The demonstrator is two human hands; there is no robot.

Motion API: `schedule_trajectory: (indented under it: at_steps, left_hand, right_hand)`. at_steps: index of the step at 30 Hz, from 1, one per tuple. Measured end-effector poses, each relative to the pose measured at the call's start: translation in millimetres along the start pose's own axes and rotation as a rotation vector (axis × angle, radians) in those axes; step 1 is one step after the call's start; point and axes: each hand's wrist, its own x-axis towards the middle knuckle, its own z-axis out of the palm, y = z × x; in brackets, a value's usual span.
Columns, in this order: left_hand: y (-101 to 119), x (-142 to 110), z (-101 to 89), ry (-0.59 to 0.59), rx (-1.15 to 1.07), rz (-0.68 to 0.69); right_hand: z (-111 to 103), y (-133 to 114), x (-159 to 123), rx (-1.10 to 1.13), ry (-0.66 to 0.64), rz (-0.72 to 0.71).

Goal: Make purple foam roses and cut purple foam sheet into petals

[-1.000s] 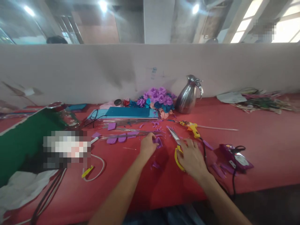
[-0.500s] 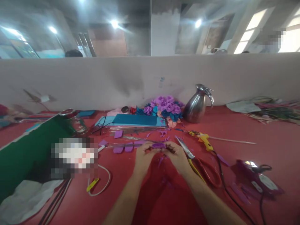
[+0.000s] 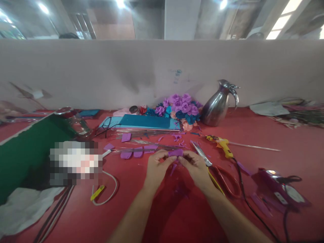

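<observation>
A small purple paper petal [image 3: 176, 153] is pinched between both my hands over the red table [image 3: 162, 216]. My left hand [image 3: 160, 166] grips its left end and my right hand [image 3: 193, 165] its right end, thumbs on the near side. Just left of my hands lie several cut purple paper pieces [image 3: 138, 152] beside thin metal wires [image 3: 144, 143]. Purple scraps [image 3: 173, 169] are scattered under and around my fingers. Close to my right hand rest scissors [image 3: 201, 153] with one red and one yellow handle.
A yellow glue gun [image 3: 224, 148] with a black cord lies on the right, near a purple box-like device [image 3: 283, 189]. Paper flowers [image 3: 182, 104], a blue sheet [image 3: 145, 121] and a steel jug [image 3: 217, 104] stand at the back. A green panel [image 3: 27, 158] is on the left.
The purple petal has turned so that more of its flat face shows between my fingers. The camera view has tilted down a little, shifting the scene upward.
</observation>
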Motion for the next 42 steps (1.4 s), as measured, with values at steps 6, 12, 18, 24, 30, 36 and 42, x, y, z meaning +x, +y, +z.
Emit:
schedule_trajectory:
  at_steps: [6,12,18,24,30,36,42]
  left_hand:
    - [-5,1,3.7,-0.029,-0.228,-0.178]
    - [-7,3,2.9,-0.017,-0.341,-0.253]
    - [-14,3,2.5,-0.040,-0.498,-0.373]
    - [-19,-3,13.3,0.028,-0.486,-0.381]
    - [-21,-5,16.9,0.073,-0.580,-0.511]
    - [-20,-6,19.4,0.132,-0.660,-0.535]
    - [-15,-8,20.9,0.160,-0.696,-0.525]
  right_hand:
    - [0,6,2,0.000,-0.007,0.020]
    - [3,10,1,-0.127,0.036,-0.025]
    - [6,9,0,-0.104,0.026,0.009]
    - [1,17,-1,-0.149,0.065,0.023]
    - [8,20,-4,-0.283,0.181,-0.037]
    - [16,14,-11,-0.618,0.234,-0.346]
    - [13,22,-12,-0.782,0.179,-0.507]
